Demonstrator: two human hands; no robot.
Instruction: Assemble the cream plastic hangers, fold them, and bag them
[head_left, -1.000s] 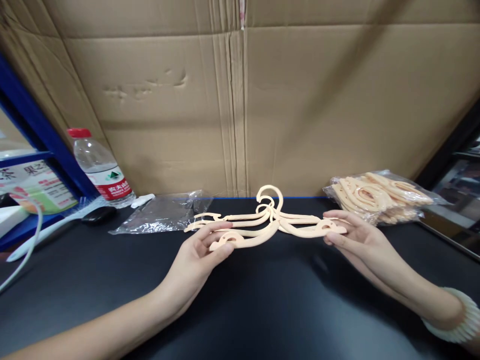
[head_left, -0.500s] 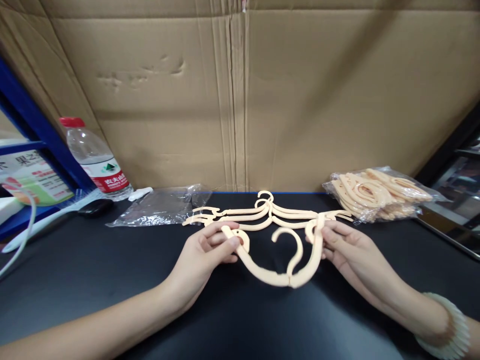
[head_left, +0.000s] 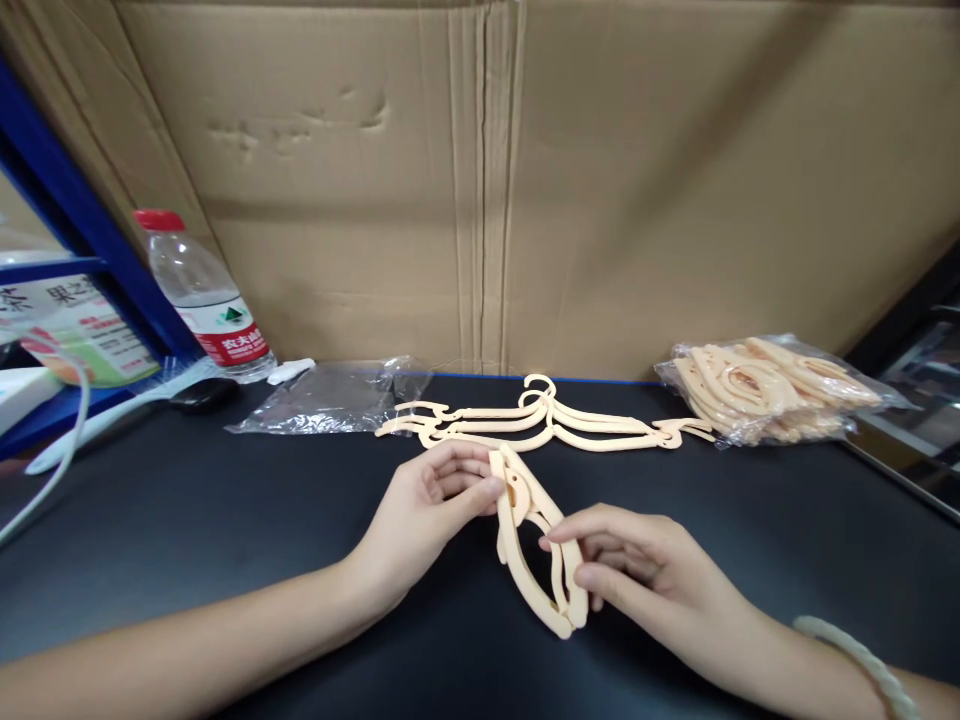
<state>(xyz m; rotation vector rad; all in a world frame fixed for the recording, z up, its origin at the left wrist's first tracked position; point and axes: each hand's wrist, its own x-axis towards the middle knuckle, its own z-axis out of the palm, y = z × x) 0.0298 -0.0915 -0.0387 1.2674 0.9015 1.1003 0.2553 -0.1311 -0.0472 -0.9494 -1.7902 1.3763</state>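
A cream folding clothes hanger (head_left: pixel 534 590) is folded up between my two hands, its two arms lying close together and its hook tucked inside. My left hand (head_left: pixel 435 510) pinches the upper end of the hanger between thumb and fingers. Lower down on the other side, my right hand (head_left: pixel 637 570) has its thumb and fingers closed around the hanger near its hinge. Behind my hands, several unfolded hangers (head_left: pixel 517 440) of the same kind lie side by side on the black table (head_left: pixel 315 530).
At the back right lies a clear bag of folded hangers (head_left: pixel 772 390), by a flat dark device (head_left: pixel 907 465). An empty clear bag (head_left: pixel 322 400), a bottle with a red cap (head_left: pixel 217 310) and a black object (head_left: pixel 204 394) are at the left. Cardboard (head_left: pixel 360 220) stands behind.
The hanger in my hands has folded from a wide curve into a narrow shape. My right hand has moved left and down, from the hanger's far end to near its hinge.
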